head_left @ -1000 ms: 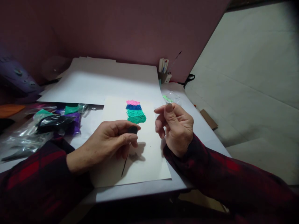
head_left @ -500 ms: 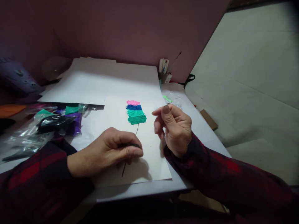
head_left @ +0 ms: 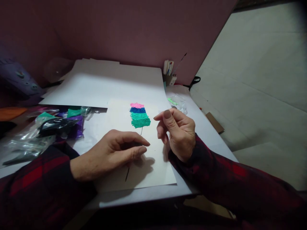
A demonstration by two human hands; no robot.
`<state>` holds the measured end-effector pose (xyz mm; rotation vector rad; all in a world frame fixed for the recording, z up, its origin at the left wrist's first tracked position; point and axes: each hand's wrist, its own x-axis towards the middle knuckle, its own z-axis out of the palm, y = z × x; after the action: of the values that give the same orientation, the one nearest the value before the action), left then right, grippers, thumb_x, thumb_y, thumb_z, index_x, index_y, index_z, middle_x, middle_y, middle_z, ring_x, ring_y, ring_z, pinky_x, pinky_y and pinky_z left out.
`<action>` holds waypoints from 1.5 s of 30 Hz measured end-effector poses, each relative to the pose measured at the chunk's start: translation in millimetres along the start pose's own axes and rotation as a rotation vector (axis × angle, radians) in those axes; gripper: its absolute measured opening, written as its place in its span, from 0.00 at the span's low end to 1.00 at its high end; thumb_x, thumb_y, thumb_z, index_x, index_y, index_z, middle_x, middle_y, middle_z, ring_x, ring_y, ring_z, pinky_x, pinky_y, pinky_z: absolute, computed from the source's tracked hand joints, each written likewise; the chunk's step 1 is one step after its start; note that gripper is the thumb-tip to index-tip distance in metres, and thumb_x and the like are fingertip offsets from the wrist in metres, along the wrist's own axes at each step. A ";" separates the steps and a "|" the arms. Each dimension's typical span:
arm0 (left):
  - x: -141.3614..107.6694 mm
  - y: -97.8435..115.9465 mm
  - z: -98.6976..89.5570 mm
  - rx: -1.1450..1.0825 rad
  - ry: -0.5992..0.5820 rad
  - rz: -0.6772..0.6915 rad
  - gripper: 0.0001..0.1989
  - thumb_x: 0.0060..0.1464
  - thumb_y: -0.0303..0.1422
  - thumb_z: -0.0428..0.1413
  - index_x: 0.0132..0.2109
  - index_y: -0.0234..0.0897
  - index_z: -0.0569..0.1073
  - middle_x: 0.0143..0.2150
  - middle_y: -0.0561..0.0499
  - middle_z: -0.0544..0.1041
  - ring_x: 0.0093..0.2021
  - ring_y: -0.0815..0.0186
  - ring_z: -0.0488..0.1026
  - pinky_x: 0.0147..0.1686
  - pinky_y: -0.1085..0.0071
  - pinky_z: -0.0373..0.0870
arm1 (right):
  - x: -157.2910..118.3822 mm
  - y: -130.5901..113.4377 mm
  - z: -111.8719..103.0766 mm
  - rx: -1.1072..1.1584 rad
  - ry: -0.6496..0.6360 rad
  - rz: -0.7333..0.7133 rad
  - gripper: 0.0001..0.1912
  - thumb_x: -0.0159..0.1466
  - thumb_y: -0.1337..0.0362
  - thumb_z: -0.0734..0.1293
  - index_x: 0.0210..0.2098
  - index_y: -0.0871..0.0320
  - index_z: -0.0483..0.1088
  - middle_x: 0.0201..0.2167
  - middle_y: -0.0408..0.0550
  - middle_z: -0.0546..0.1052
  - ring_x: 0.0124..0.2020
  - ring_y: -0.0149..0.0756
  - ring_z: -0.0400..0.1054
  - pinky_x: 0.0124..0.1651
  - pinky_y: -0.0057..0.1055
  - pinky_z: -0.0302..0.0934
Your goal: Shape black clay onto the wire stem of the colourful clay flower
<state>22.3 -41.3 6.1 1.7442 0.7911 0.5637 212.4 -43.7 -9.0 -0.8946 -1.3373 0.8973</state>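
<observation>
A sheet of off-white paper [head_left: 158, 172] lies before me, bearing a textured patch [head_left: 140, 119] in bands of pink, blue, turquoise and green that looks like modelling clay. Below the patch runs a thin dark line [head_left: 127, 174], partly covered by my left hand. My left hand [head_left: 112, 153] hovers over the lower paper, its thumb and index fingertips slightly apart with nothing visible between them. To the right of the patch, my right hand [head_left: 178, 132] is raised above the paper, thumb pressed against the index finger. Whatever that pinch holds, if anything, is too small to see.
Several plastic bags of coloured clay [head_left: 59, 126] are heaped on the left. Large white sheets [head_left: 115, 81] lie at the back against the wall. A holder with pens [head_left: 169, 75] stands at the back right, and a clear bag [head_left: 178, 103] sits beyond my right hand.
The left thumb and index finger have parted a little, with the index finger stretched further right. My right hand has shifted slightly left. The paper and coloured patch stay put.
</observation>
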 end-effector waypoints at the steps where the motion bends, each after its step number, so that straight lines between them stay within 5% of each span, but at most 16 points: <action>1: 0.1 -0.1 0.0 -0.015 -0.005 -0.008 0.10 0.58 0.35 0.55 0.42 0.34 0.76 0.31 0.48 0.79 0.31 0.65 0.76 0.31 0.72 0.73 | 0.0 0.0 0.0 0.000 -0.003 0.000 0.16 0.66 0.52 0.62 0.32 0.58 0.70 0.13 0.37 0.67 0.12 0.22 0.55 0.14 0.21 0.48; 15: -0.9 -0.4 -2.0 0.016 -0.018 -0.002 0.08 0.57 0.29 0.51 0.39 0.34 0.74 0.29 0.49 0.76 0.32 0.63 0.76 0.32 0.70 0.73 | -1.1 -0.3 -0.8 -0.017 -0.022 0.023 0.16 0.66 0.51 0.62 0.32 0.58 0.71 0.14 0.36 0.68 0.12 0.22 0.55 0.14 0.21 0.48; 22: 1.4 -3.8 2.5 -0.063 0.024 -0.006 0.14 0.58 0.33 0.53 0.50 0.32 0.72 0.28 0.49 0.76 0.27 0.67 0.73 0.29 0.71 0.72 | -1.0 -0.9 -0.1 -0.006 -0.028 0.020 0.16 0.66 0.52 0.62 0.32 0.58 0.71 0.14 0.37 0.68 0.12 0.21 0.54 0.14 0.21 0.48; 29: 0.7 -3.7 1.6 -0.052 0.046 0.061 0.13 0.57 0.29 0.55 0.48 0.32 0.77 0.26 0.51 0.77 0.27 0.69 0.74 0.30 0.75 0.72 | -1.9 -2.3 0.2 -0.018 -0.032 0.013 0.16 0.66 0.52 0.62 0.32 0.58 0.71 0.14 0.37 0.68 0.12 0.21 0.55 0.14 0.22 0.48; 33: 2.1 -2.6 3.6 -0.116 0.047 -0.015 0.12 0.52 0.26 0.58 0.44 0.30 0.78 0.33 0.47 0.80 0.31 0.66 0.77 0.32 0.72 0.75 | -1.8 -2.5 -0.5 -0.019 -0.044 0.005 0.16 0.66 0.53 0.62 0.32 0.58 0.71 0.14 0.37 0.69 0.12 0.21 0.55 0.14 0.22 0.48; 38: 3.9 -3.1 3.9 -0.125 0.062 0.047 0.14 0.51 0.24 0.58 0.46 0.33 0.77 0.38 0.48 0.80 0.35 0.67 0.77 0.34 0.73 0.75 | -2.4 -1.8 -0.1 -0.017 -0.040 -0.009 0.16 0.67 0.53 0.62 0.32 0.58 0.71 0.14 0.37 0.68 0.12 0.20 0.55 0.14 0.21 0.49; 45: 0.8 -6.7 1.6 -0.151 0.047 0.036 0.08 0.55 0.28 0.56 0.43 0.31 0.75 0.26 0.52 0.77 0.27 0.68 0.75 0.30 0.73 0.73 | -2.3 -2.5 0.3 -0.012 -0.045 -0.007 0.15 0.66 0.54 0.62 0.32 0.58 0.71 0.14 0.37 0.69 0.12 0.20 0.55 0.14 0.21 0.49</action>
<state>22.5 -40.5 -0.8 1.6144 0.7319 0.6742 212.1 -46.8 -7.6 -0.8835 -1.3850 0.9092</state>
